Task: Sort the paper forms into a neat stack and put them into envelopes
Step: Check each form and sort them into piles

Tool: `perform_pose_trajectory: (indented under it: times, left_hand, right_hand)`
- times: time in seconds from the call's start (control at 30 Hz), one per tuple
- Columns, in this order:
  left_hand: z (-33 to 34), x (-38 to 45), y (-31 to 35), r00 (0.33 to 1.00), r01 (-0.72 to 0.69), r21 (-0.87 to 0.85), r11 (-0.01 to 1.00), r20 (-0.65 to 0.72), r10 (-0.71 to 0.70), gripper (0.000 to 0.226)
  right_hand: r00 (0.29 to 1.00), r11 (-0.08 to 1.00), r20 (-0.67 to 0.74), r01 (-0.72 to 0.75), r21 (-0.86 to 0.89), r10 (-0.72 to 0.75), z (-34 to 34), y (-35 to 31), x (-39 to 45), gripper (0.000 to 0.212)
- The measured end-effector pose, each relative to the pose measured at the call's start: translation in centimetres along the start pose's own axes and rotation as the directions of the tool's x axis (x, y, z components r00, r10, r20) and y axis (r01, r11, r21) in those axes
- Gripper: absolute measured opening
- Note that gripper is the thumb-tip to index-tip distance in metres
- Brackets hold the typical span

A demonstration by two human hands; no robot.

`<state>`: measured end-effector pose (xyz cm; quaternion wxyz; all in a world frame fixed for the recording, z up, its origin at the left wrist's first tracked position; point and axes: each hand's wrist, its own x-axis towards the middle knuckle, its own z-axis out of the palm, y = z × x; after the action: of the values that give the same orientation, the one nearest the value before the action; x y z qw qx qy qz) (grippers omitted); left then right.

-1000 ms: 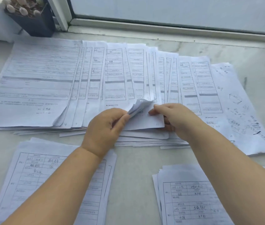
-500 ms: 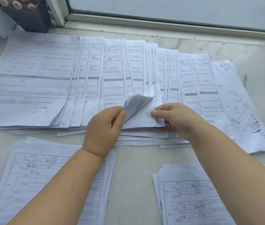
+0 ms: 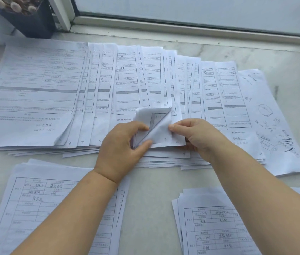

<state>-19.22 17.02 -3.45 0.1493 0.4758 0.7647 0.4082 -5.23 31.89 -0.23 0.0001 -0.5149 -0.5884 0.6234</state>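
Many printed paper forms [image 3: 40, 92] lie fanned out in an overlapping row across the marble sill. At the row's middle, my left hand [image 3: 121, 150] pinches the lifted corners of several sheets [image 3: 153, 124], curling them up and back. My right hand [image 3: 198, 137] rests just to the right, fingertips against the edge of the curled sheets and pressing the pile below. A smaller stack of forms [image 3: 40, 203] lies near left under my left forearm. Another stack [image 3: 213, 225] lies near right. No envelope is in view.
A dark pot [image 3: 28, 19] with pale round stems stands at the far left corner. The window frame [image 3: 182, 28] runs along the back. A handwritten sheet [image 3: 274, 124] ends the row at the right. Bare marble [image 3: 154, 208] shows between the two near stacks.
The curled corners have been lifted higher and folded further back, showing a printed underside. My left thumb has slid under more sheets. My right hand stays almost in place.
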Motion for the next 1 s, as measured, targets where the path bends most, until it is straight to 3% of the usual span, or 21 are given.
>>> perform_pose_trajectory:
  times: [0.13, 0.33, 0.53, 0.63, 0.7, 0.8, 0.87, 0.93, 1.0]
  left_hand:
    - [-0.4, 0.1, -0.1, 0.995, 0.100, -0.075, 0.992, -0.009, -0.101, 0.016]
    - [-0.6, 0.3, 0.2, 0.990, 0.095, -0.018, 0.995, 0.108, -0.092, 0.039]
    - [-1.3, 1.0, -0.3, 0.989, 0.103, -0.063, 0.993, 0.109, -0.096, 0.012]
    - [-1.4, 1.0, -0.2, 0.989, 0.103, -0.052, 0.993, 0.111, -0.096, 0.012]
    - [-1.6, 0.9, 0.2, 0.985, 0.103, -0.074, 0.992, 0.144, -0.091, 0.022]
    - [-2.3, 0.2, 1.7, 0.931, 0.113, -0.142, 0.983, 0.361, -0.055, 0.059]
    - [-2.3, -0.3, 2.1, 0.859, -0.005, 0.069, 0.998, 0.512, -0.031, 0.055]
    - [-2.6, -1.5, 2.6, 0.818, -0.253, 0.283, 0.925, 0.573, 0.049, 0.035]
    - [-3.3, -3.4, 3.2, 0.833, -0.353, 0.282, 0.892, 0.529, 0.163, 0.030]
  right_hand:
    - [0.997, 0.989, 0.068, 0.027, 0.143, -0.037, -0.7, 0.0, -0.5, 0.022]
    - [0.980, 0.991, -0.169, 0.092, -0.100, -0.108, 0.1, -0.1, -0.2, 0.028]
    - [0.969, 0.988, -0.227, 0.064, -0.143, -0.096, 0.1, -0.2, -1.2, 0.016]
    - [0.966, 0.998, -0.254, 0.047, -0.036, -0.054, 0.2, -0.1, -2.4, 0.018]
    - [0.941, 0.989, -0.338, 0.069, 0.128, -0.022, 0.1, 0.1, -3.9, 0.015]
    - [0.852, 0.962, -0.523, 0.146, 0.230, -0.005, -0.4, 1.1, -7.3, 0.010]
    - [0.815, 0.960, -0.580, 0.165, 0.227, -0.004, -0.4, 2.4, -9.9, 0.011]
    - [0.834, 0.958, -0.551, 0.168, 0.233, -0.012, 0.6, 3.7, -12.5, 0.012]
    - [0.892, 0.961, -0.452, 0.146, 0.234, -0.025, 2.5, 5.1, -15.3, 0.013]
